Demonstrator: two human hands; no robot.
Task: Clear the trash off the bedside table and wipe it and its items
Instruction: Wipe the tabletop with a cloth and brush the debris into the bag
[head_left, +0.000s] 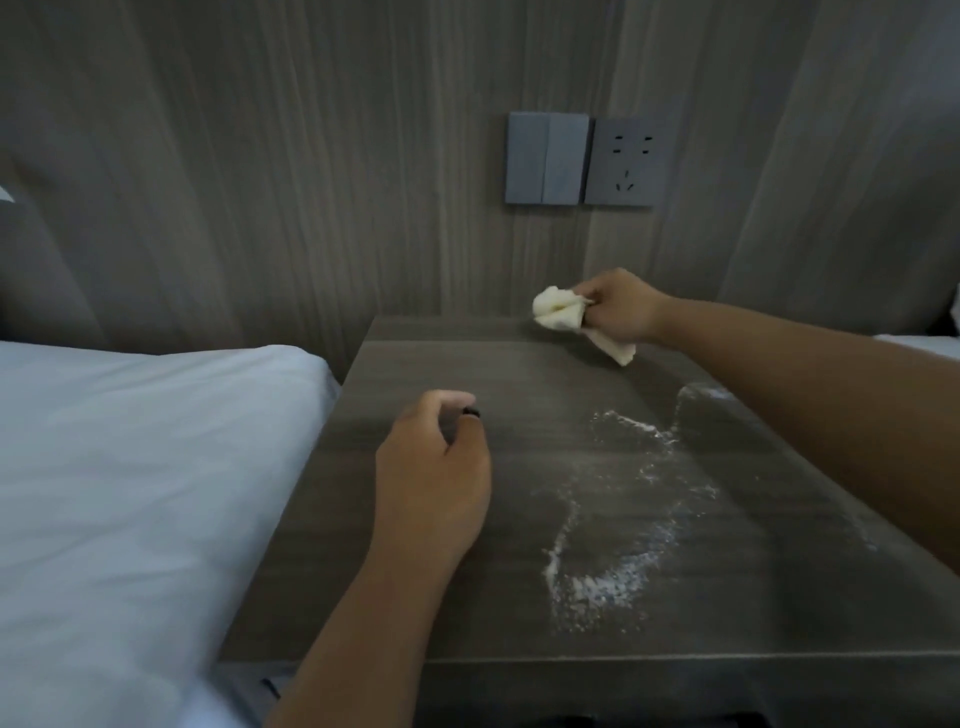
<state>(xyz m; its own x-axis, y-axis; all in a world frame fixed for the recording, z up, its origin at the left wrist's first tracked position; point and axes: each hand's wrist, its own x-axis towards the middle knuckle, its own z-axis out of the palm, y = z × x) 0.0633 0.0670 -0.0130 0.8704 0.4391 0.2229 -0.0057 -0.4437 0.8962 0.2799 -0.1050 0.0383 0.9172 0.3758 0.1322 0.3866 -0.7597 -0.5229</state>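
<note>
The cloth (558, 312) sits bunched in the right hand (618, 306) at the far right of the table (415, 597), its lower edge touching the surface, a loose tail hanging out below the fist. It's pale, creamy, crumpled and clearly soft; it looks light and limp, so it should fold to any shape, and a grip around the bunched middle, as here, seems the sensible hold, with the wad pressed flat for wiping. The left hand (431, 467) hovers over the near left of the table, fingers curled, with a small dark object (471, 412) at the fingertips; what it is, I can't tell. Between the arms lies a white powdery smear (613, 566), streaky and granular, spread over the near right. It will probably drag and scatter rather than lift cleanly. The table top is smooth wood-grain laminate, grey-brown, flat and square-edged. To the left, a bed (130, 467) with white sheets. On the far panelled wall, a grey switch plate (545, 158) just beside a socket (626, 161).
</note>
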